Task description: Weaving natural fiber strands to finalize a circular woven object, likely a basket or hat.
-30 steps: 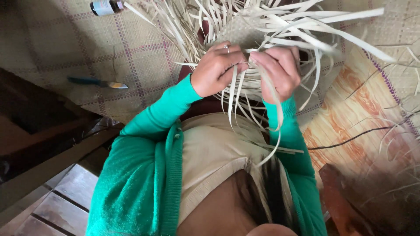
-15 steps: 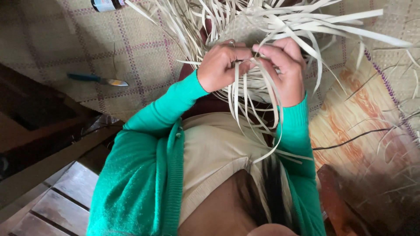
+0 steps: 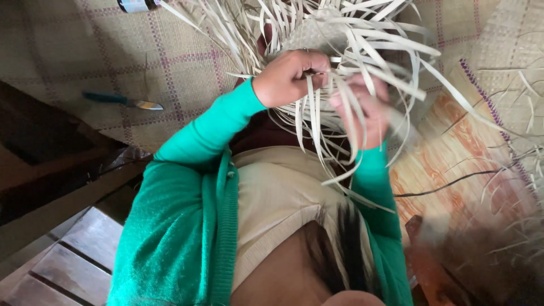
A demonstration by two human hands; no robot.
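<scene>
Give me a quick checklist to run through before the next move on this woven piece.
1. Left hand closed on pale strips at the edge of the woven piece: ok.
2. Right hand among the hanging strips; blurred, so its grip: cannot tell.
3. Loose strips free of tangles: cannot tell, many cross over each other.
4. Knife lying on the checked mat, apart from both hands: ok.
5. Dark bottle at the mat's top edge, apart from the strips: ok.
</scene>
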